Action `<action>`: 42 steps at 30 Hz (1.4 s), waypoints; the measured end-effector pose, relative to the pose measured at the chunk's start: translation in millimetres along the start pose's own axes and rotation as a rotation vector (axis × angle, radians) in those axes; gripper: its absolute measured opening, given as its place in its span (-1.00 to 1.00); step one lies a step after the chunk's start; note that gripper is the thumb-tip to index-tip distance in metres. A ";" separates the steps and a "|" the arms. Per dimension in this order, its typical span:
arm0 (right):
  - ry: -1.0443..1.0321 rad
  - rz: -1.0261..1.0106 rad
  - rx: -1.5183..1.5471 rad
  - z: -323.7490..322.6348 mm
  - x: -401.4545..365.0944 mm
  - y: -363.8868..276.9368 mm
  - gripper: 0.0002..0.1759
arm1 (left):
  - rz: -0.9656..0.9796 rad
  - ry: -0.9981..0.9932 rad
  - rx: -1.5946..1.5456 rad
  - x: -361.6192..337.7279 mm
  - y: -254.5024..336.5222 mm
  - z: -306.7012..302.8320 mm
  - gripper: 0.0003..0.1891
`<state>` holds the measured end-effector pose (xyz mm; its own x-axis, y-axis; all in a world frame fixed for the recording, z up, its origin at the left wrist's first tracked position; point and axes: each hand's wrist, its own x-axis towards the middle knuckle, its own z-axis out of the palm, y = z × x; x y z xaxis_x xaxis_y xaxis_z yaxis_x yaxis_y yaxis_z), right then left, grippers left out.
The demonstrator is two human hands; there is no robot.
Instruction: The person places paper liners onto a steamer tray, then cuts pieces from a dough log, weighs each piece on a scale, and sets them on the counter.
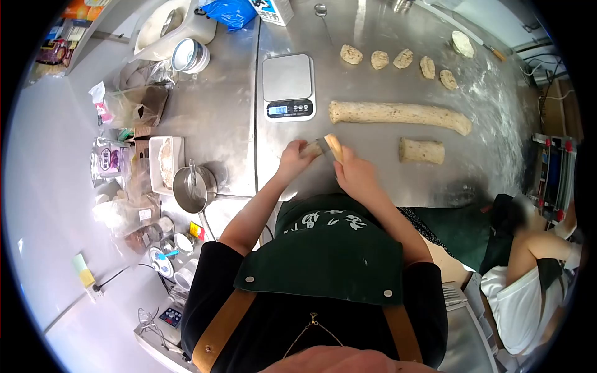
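My left hand [293, 160] holds a small piece of speckled dough [313, 149] just below the scale. Right beside it, my right hand [356, 176] grips the wooden handle [334, 148] of a tool whose blade is hard to make out. The digital scale [287, 78] has a bare plate and a lit display. A long dough roll [398, 115] lies to the right, with a short thick dough log [421, 151] below it. Several small dough pieces [380, 59] form a row behind the long roll.
On the left stand a saucepan [191, 188], a white tray [176, 163], stacked bowls [189, 56] and a large tub [155, 38]. A spoon [320, 11] lies at the back. Flour dusts the steel table [224, 124] on the right. Another person [528, 273] is at the lower right.
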<state>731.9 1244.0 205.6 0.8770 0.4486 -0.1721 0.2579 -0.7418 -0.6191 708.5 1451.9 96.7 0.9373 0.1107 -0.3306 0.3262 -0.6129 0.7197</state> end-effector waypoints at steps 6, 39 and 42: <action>0.003 -0.042 -0.065 26.4 15.9 -8.7 -0.78 | 0.051 0.040 -0.046 -6.0 -4.6 3.5 -0.52; 0.178 0.358 -0.214 -5.2 -69.6 84.4 -0.61 | 0.392 0.451 0.294 141.5 36.9 -91.0 -0.32; 0.190 0.380 -0.207 1.4 -73.4 87.5 -0.60 | 0.365 0.413 0.320 145.0 31.4 -88.2 -0.29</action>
<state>689.5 1146.8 163.0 0.9786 0.0411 -0.2017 -0.0372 -0.9283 -0.3699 865.5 1517.8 125.2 0.9721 0.1040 0.2104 -0.0163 -0.8644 0.5026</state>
